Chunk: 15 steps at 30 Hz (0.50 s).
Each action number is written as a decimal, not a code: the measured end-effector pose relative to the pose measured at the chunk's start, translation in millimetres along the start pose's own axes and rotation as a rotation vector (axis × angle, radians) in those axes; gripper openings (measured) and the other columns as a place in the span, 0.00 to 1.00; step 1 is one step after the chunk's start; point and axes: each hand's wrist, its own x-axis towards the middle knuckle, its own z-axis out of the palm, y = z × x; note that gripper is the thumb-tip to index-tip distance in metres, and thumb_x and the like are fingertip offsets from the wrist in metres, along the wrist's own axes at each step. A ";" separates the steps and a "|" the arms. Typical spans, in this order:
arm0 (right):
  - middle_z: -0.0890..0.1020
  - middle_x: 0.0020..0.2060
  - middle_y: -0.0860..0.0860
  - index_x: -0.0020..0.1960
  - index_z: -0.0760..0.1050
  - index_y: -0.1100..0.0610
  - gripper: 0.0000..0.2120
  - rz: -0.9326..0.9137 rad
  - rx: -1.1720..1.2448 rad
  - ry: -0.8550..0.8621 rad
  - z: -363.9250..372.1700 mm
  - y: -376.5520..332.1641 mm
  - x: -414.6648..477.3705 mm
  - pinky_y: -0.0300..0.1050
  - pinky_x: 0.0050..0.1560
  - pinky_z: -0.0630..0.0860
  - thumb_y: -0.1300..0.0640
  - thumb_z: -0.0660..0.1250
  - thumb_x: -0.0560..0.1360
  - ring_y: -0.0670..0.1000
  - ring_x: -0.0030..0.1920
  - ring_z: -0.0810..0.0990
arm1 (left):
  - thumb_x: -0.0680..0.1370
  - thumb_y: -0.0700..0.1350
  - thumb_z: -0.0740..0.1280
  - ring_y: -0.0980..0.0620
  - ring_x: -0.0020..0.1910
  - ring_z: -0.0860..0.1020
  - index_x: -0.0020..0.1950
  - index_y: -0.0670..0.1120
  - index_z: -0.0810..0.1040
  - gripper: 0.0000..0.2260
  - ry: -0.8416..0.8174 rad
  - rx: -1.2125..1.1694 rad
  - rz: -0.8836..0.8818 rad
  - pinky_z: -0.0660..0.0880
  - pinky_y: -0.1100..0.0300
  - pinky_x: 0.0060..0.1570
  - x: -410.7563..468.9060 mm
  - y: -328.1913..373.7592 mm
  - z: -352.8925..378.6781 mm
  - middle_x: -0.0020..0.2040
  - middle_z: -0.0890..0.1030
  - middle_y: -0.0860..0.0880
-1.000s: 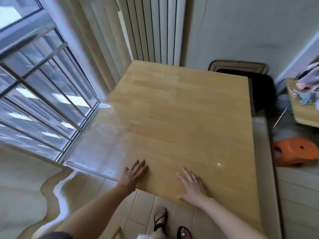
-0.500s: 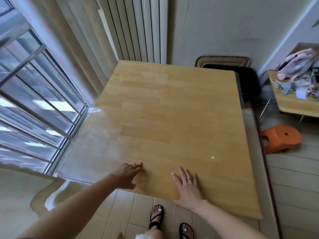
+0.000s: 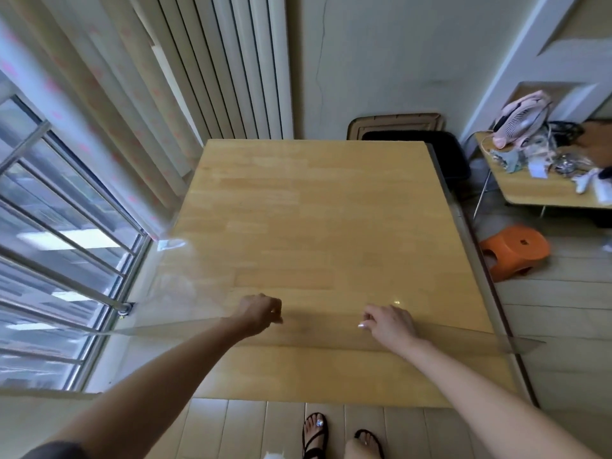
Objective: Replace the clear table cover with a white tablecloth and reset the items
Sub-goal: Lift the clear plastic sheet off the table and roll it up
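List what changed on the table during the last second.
The left hand and right hand, earlier flat on the clear plastic table cover, curled into a grip on its near edge and raised it off the light wooden table. The cover's far part still lies flat; the orange plastic stool stayed put.

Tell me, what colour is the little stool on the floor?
The stool is orange, seen best in the head view.

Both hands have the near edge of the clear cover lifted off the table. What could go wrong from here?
1. The left hand and right hand pinch the clear cover only near its middle; its unsupported ends may sag or slip free.
2. Its right corner juts past the wooden table toward the orange stool, so swinging it could snag there.
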 end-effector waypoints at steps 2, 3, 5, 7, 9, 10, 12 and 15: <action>0.83 0.50 0.49 0.49 0.77 0.52 0.06 0.069 0.025 0.066 -3.1 -2.3 6.1 0.43 0.44 0.66 0.50 0.64 0.76 0.55 0.54 0.79 | 0.77 0.51 0.66 0.49 0.60 0.74 0.59 0.48 0.76 0.12 0.263 0.057 0.023 0.67 0.57 0.55 1.5 1.8 3.7 0.60 0.78 0.50; 0.84 0.50 0.49 0.48 0.77 0.52 0.06 0.094 0.037 0.087 -5.3 -3.2 9.2 0.43 0.42 0.65 0.51 0.65 0.76 0.55 0.53 0.79 | 0.74 0.50 0.70 0.48 0.62 0.74 0.59 0.48 0.76 0.15 0.396 0.102 0.054 0.67 0.56 0.60 0.1 3.7 7.7 0.62 0.78 0.49; 0.84 0.48 0.50 0.46 0.77 0.52 0.05 0.117 0.039 0.114 -8.6 -4.7 16.3 0.43 0.43 0.65 0.52 0.65 0.76 0.56 0.52 0.79 | 0.68 0.46 0.75 0.46 0.65 0.73 0.62 0.45 0.75 0.24 0.535 0.153 0.153 0.63 0.51 0.67 -4.0 9.4 22.5 0.66 0.75 0.46; 0.84 0.47 0.50 0.43 0.76 0.50 0.04 0.118 0.048 0.138 -10.5 -7.4 24.9 0.44 0.48 0.65 0.54 0.64 0.76 0.56 0.53 0.78 | 0.67 0.49 0.75 0.45 0.70 0.68 0.68 0.44 0.70 0.31 0.487 0.215 0.276 0.56 0.45 0.68 -9.9 16.6 39.5 0.71 0.69 0.43; 0.84 0.47 0.51 0.42 0.74 0.49 0.05 0.123 0.052 0.153 -13.0 -12.9 32.8 0.45 0.52 0.62 0.56 0.63 0.76 0.55 0.57 0.75 | 0.63 0.58 0.76 0.44 0.73 0.62 0.73 0.45 0.63 0.43 0.318 0.270 0.274 0.56 0.40 0.69 -12.9 20.0 54.3 0.75 0.62 0.43; 0.84 0.48 0.51 0.43 0.75 0.50 0.05 0.122 0.045 0.161 -13.3 -15.3 36.9 0.46 0.54 0.61 0.56 0.63 0.76 0.55 0.58 0.74 | 0.60 0.61 0.77 0.43 0.73 0.61 0.74 0.45 0.61 0.49 0.233 0.287 0.225 0.58 0.37 0.69 -13.0 20.8 58.0 0.75 0.60 0.44; 0.82 0.50 0.50 0.46 0.76 0.50 0.04 0.109 0.004 0.161 -13.1 -18.7 45.9 0.47 0.58 0.60 0.56 0.63 0.76 0.54 0.60 0.72 | 0.54 0.61 0.79 0.41 0.72 0.62 0.75 0.45 0.59 0.55 0.166 0.267 0.169 0.65 0.34 0.65 -6.4 18.3 61.3 0.75 0.61 0.44; 0.80 0.48 0.52 0.53 0.79 0.52 0.13 0.014 -0.096 0.238 -3.5 -21.4 53.8 0.53 0.64 0.63 0.53 0.73 0.69 0.57 0.55 0.76 | 0.47 0.58 0.82 0.42 0.66 0.73 0.72 0.46 0.60 0.58 0.117 0.225 0.103 0.72 0.34 0.55 10.5 12.5 55.0 0.69 0.72 0.46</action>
